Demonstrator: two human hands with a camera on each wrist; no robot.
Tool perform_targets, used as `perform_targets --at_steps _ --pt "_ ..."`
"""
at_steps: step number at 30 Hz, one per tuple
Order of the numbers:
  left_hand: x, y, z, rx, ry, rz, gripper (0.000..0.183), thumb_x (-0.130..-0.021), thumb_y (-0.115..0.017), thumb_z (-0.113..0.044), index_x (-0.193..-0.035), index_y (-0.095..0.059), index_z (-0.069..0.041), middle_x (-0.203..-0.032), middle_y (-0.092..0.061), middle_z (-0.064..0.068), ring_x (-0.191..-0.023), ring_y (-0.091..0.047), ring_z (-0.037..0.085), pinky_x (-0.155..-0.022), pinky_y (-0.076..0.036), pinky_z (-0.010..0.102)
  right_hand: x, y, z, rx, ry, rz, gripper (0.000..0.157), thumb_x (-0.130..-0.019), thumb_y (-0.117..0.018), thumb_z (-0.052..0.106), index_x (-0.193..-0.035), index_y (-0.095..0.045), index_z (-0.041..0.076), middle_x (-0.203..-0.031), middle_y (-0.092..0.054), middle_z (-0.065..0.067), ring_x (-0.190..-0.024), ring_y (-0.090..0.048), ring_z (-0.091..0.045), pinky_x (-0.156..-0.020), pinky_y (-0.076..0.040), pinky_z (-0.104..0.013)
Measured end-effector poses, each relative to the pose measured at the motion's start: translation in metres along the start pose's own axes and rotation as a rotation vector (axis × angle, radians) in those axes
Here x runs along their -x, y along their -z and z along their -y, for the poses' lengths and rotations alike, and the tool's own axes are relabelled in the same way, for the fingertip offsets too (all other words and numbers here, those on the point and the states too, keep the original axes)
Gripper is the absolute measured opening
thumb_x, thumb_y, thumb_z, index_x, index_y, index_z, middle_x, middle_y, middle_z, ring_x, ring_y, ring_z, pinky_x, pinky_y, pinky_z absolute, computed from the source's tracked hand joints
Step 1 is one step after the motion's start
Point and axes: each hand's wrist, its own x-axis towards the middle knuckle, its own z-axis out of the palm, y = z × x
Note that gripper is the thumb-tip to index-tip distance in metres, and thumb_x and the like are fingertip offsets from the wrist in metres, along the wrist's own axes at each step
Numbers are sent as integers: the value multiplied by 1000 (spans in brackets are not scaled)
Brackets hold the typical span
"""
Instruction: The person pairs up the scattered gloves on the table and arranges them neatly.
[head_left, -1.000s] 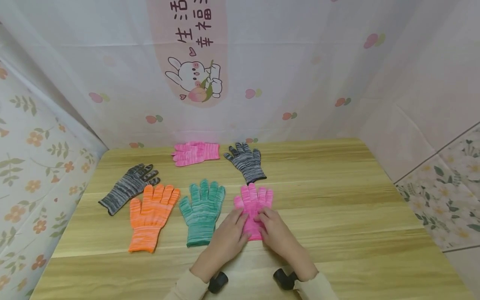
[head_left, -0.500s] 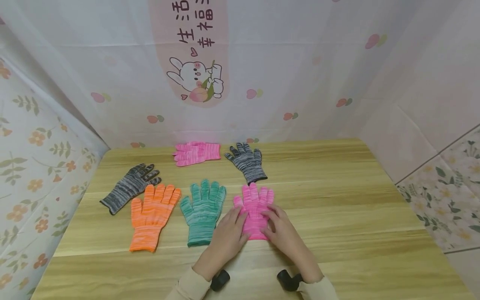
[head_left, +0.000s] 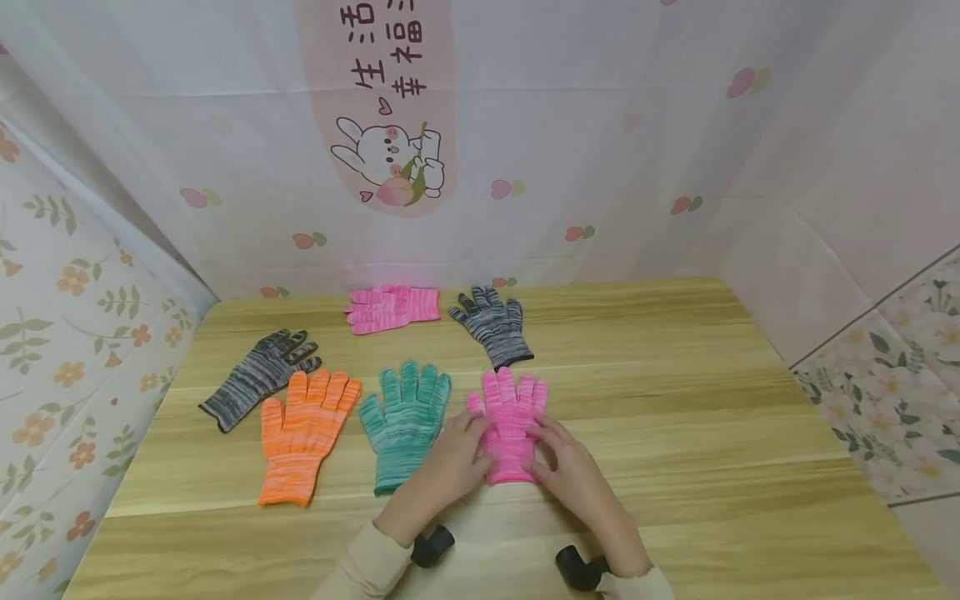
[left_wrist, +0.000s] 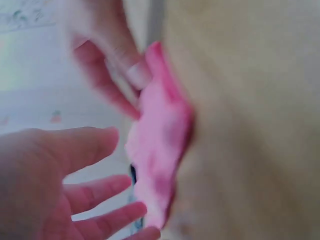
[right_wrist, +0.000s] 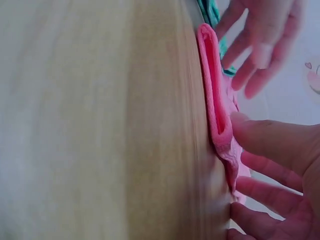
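Find the nearer pink knit glove (head_left: 513, 440) on the wooden table (head_left: 705, 400), just to the right of the green knit glove (head_left: 406, 427), laid flat and fingers-away from the person. Note the left hand (head_left: 450, 457) at the edge nearest the green knit glove, loosely open, with relaxed, spread fingers and a grip on nothing; touching or just clear, impossible to tell. Note the right hand (head_left: 572, 468) at the opposite edge, farther from the green knit glove, also loosely open, with thumb and fingertips seemingly against the knit but not wrapped round it. Expect very little weight: looks light, thin and limp, soft enough to stretch, wrinkle or bunch under a dragged fingertip. Probably not slippery against skin, and hardly fragile. For lifting, best pinch the cuff (head_left: 512, 469) at both side edges, toward and away from the green knit glove, so as to keep the slightly gaping mouth from folding. Avoid lifting by a single glove finger, likely to twist. For smoothing, press lightly outward, without nudging the green knit glove close by.
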Motion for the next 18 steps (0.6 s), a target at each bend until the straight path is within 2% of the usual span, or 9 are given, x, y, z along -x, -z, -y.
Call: perform_targets --at_steps 3,7,8,11,13,16,18 --pt "-13 17 6 96 19 -62 38 -89 -58 -17 -124 -55 -1 -126 -53 20 -114 -52 36 -93 -46 49 -1 1 0 -27 -29 9 47 -80 -73 18 -124 -59 7 -143 -44 -9 -133 -39 -31 -107 -34 -48" --pt "-35 41 23 122 71 -166 33 -89 -58 -14 -119 -58 -1 -119 -57 19 -104 -56 34 -84 -50 47 -1 2 0 -43 -49 18 47 -81 -72 18 -124 -58 7 -143 -44 -9 -133 -38 -31 -107 -33 -48" --pt "-41 46 29 125 89 -179 33 -89 -58 -13 -120 -58 -1 -121 -57 20 -107 -55 35 -85 -50 48 -1 2 0 -46 -52 20 46 -81 -72 18 -124 -58 7 -143 -44 -9 -133 -38 -31 -107 -33 -48" --pt "-58 60 48 104 161 -151 37 -91 -56 -15 -124 -54 1 -128 -51 22 -112 -52 37 -90 -47 49 -1 3 -1 -56 -58 19 45 -82 -71 17 -124 -59 6 -143 -44 -8 -133 -38 -31 -108 -33 -48" --pt "-69 67 59 79 209 -113 40 -92 -53 -16 -128 -51 1 -132 -47 23 -120 -47 38 -98 -42 50 -1 3 0 -53 -57 18 45 -82 -71 17 -124 -59 6 -143 -44 -9 -133 -38 -31 -108 -33 -48" --pt "-84 74 74 35 258 -40 46 -93 -51 -19 -133 -45 2 -138 -41 24 -128 -39 39 -105 -36 50 -1 3 0 -47 -50 12 44 -82 -70 17 -123 -59 5 -142 -44 -10 -133 -39 -32 -107 -33 -48" --pt "-92 77 81 22 264 -3 49 -93 -50 -19 -135 -42 4 -140 -38 26 -131 -34 40 -108 -31 51 -1 3 0 -38 -48 10 43 -83 -70 16 -123 -59 5 -142 -44 -10 -132 -39 -32 -107 -33 -48"
